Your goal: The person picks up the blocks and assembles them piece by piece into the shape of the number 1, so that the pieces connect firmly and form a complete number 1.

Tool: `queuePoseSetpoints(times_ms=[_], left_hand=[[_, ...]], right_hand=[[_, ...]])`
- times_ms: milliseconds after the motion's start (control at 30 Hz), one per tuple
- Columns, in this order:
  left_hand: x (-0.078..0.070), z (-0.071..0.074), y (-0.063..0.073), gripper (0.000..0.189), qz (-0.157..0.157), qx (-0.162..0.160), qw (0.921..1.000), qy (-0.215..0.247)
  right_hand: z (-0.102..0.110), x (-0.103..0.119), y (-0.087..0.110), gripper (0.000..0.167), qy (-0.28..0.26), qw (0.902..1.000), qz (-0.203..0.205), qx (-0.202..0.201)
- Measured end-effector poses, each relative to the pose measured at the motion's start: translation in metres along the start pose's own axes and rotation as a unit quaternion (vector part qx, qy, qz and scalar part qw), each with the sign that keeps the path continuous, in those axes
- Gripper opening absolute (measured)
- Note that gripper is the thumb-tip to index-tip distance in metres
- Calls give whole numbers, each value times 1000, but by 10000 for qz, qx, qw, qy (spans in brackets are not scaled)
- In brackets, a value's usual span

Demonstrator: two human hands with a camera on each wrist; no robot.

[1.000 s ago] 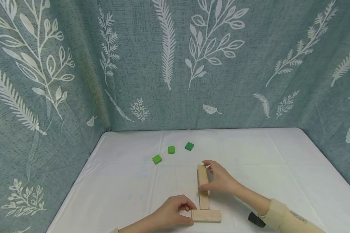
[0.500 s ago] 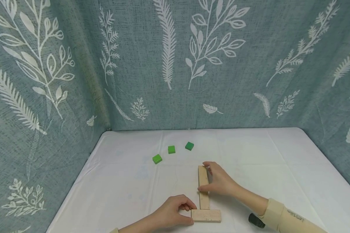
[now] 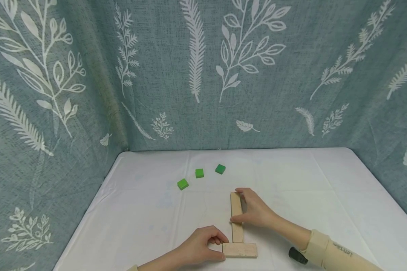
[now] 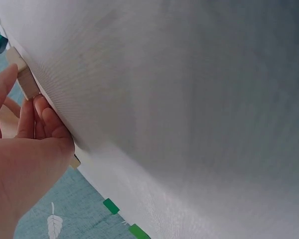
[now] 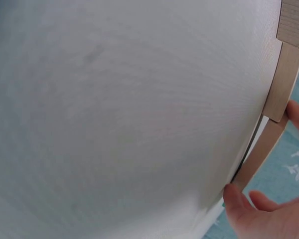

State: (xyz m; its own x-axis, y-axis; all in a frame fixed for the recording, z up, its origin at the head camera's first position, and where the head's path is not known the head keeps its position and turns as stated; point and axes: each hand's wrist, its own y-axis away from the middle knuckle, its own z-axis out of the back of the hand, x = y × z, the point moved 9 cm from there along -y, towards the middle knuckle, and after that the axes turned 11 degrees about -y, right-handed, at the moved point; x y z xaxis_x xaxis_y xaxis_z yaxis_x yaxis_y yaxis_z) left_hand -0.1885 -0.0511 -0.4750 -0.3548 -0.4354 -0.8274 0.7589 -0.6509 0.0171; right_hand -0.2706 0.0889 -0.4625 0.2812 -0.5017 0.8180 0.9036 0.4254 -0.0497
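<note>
Several plain wooden blocks make an upside-down T in the head view. Across its foot lies the near block (image 3: 240,250); my left hand (image 3: 201,246) pinches its left end between thumb and fingers. From its far side, a middle block (image 3: 237,234) runs away from me, with a far block (image 3: 236,205) at its other end. Lengthwise, my right hand (image 3: 256,210) grips that far block, thumb (image 5: 298,117) by the joint and fingertips at the far end. A light gap shows below the far block's near end in the right wrist view.
Beyond the blocks sit two light green pieces (image 3: 182,184) and a darker green piece (image 3: 220,169). A short black object (image 3: 297,255) lies by the right sleeve. White cloth (image 3: 139,210) covers the table, and a patterned curtain (image 3: 169,75) hangs behind and at both sides.
The far block and my right hand have shifted very slightly nearer to me. The right sleeve has moved a touch to the left; my left hand keeps its hold unchanged.
</note>
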Motion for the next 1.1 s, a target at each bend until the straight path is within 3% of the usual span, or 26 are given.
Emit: queuePoseSetpoints(times_ms=[533,1100], left_hand=[[-1,0,0,28,-97,-30,9999,-23],[-2,1,1,28,-164,-62,9998,-37]], right_hand=[[-4,0,0,81,-68,9993,179,309],[3,-8,0,67,-664,9974,-213,160]])
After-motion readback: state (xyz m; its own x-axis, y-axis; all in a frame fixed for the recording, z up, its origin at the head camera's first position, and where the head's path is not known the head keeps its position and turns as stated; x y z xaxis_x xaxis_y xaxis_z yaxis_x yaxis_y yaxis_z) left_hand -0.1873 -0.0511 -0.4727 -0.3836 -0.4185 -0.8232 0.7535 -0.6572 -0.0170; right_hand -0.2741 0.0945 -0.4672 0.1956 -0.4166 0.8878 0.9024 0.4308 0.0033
